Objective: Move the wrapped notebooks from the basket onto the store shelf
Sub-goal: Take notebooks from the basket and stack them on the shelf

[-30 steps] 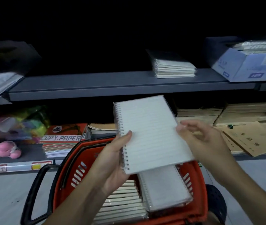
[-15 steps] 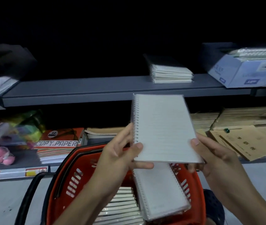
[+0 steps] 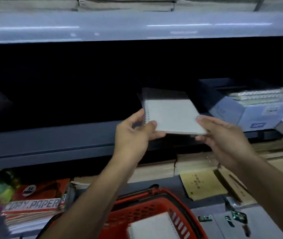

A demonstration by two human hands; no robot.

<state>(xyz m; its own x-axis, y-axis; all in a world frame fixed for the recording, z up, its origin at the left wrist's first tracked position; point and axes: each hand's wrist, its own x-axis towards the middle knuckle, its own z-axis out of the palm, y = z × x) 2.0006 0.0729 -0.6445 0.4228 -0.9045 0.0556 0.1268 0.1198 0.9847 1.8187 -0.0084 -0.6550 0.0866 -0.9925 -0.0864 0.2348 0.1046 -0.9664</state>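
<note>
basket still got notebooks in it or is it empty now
Not empty. At least one white spiral notebook lies inside the red basket; the frame's edge hides the rest.

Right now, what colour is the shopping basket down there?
Red-orange, with black handles; the basket shows in the head view.

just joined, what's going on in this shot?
A person is stocking a store shelf. Both hands hold one wrapped spiral notebook at shelf height: the left hand pinches the spiral edge, the right hand the opposite corner. Its far end reaches over the shelf. Below, the red basket holds at least one more notebook.
</note>
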